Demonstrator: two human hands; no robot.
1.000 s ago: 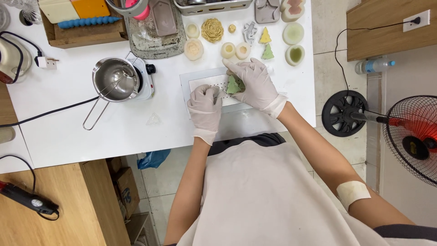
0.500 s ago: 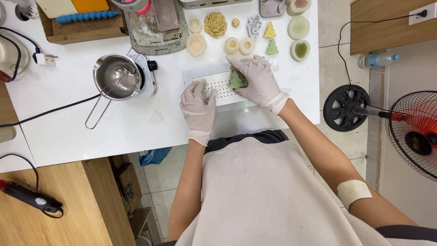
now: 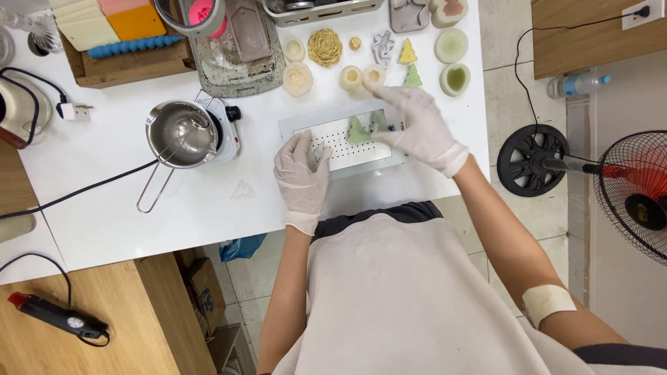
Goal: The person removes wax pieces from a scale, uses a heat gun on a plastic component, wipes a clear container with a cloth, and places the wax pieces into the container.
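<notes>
A white perforated board (image 3: 333,147) lies on the white table (image 3: 104,201) in front of me. My left hand (image 3: 302,172), in a white glove, rests flat on the board's left end with its fingers apart. A green tree-shaped wax piece (image 3: 358,130) lies on the board, with a second greyish-green tree piece (image 3: 379,123) beside it. My gloved right hand (image 3: 419,125) hovers over the board's right end. Its fingers are spread, its thumb is by the second piece, and its index finger points toward two round cream candles (image 3: 363,76).
A steel saucepan (image 3: 180,133) sits on a small hot plate at the left. Behind it are a wooden tray of wax blocks (image 3: 125,48), a metal tray (image 3: 240,59) and several moulded candles (image 3: 325,47). A fan (image 3: 636,198) stands on the floor at the right, and a heat gun (image 3: 55,316) lies at the lower left.
My right hand has lifted and opened, and the green tree piece it covered now lies on the board. My left hand has slid from the board's middle to its left end.
</notes>
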